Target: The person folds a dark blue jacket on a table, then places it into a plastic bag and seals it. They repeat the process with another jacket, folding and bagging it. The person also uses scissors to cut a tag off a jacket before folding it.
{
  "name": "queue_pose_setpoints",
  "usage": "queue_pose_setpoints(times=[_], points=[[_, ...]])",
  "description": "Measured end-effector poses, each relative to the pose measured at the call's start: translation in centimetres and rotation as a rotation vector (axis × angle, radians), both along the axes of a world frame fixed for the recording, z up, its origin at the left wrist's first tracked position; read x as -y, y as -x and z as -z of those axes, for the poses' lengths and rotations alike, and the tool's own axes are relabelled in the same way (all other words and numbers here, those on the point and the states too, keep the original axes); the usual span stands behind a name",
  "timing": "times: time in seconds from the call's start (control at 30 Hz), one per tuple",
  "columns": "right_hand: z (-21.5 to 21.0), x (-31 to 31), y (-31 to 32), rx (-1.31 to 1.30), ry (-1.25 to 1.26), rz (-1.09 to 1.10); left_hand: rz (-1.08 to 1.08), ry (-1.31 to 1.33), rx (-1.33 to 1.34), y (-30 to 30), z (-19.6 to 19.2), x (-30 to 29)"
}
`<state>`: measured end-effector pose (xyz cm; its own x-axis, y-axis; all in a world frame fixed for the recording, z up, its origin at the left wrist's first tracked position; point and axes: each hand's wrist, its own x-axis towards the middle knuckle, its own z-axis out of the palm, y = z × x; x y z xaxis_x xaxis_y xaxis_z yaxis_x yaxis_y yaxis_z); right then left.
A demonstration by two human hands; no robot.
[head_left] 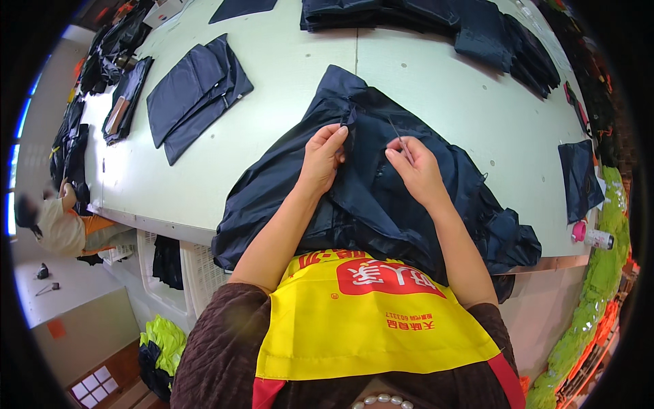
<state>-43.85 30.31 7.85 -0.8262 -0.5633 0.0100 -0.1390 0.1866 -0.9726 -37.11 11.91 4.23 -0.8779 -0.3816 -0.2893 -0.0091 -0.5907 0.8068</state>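
A dark navy garment (402, 184) of thin, slightly shiny cloth lies spread and crumpled on the table in front of me, partly hanging over the near edge. My left hand (323, 155) pinches a bit of its cloth between thumb and fingers, near the upper middle. To the right of it, my right hand (417, 167) is closed round a slim pointed metal tool (397, 131), whose tip points up and away over the cloth. Whether it is small snips or tweezers I cannot tell. The two hands are a short way apart.
The pale table (272, 88) carries a folded dark garment (197, 92) at left and dark stacks (409, 17) along the far side. A pink-and-white bottle (593, 236) stands at right. Another person (61, 225) is at the left end. White plastic crates (201, 273) stand below.
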Motion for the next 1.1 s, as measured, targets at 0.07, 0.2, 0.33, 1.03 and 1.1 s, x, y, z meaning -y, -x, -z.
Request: queue_pose_setpoints(times=[0.07,0.2,0.33,1.03,1.1], points=[[0.0,1.6,0.7,-0.015,-0.002,-0.022,0.002,-0.037,0.004,-0.1,-0.3,0.1],[-0.4,4.8,1.7,-0.006,0.001,-0.061,0.014,-0.01,0.001,-0.2,-0.4,0.3],[0.9,6.7,2.6,0.003,0.094,-0.117,0.039,0.157,0.005,-0.6,-0.4,0.4],[-2.7,5.6,3.3,0.253,0.172,0.043,0.027,0.02,-0.112,-0.3,-2.1,0.1],[-3.3,3.5,4.1,0.413,0.209,-0.075,0.026,-0.026,-0.116,-0.4,-2.1,0.3]])
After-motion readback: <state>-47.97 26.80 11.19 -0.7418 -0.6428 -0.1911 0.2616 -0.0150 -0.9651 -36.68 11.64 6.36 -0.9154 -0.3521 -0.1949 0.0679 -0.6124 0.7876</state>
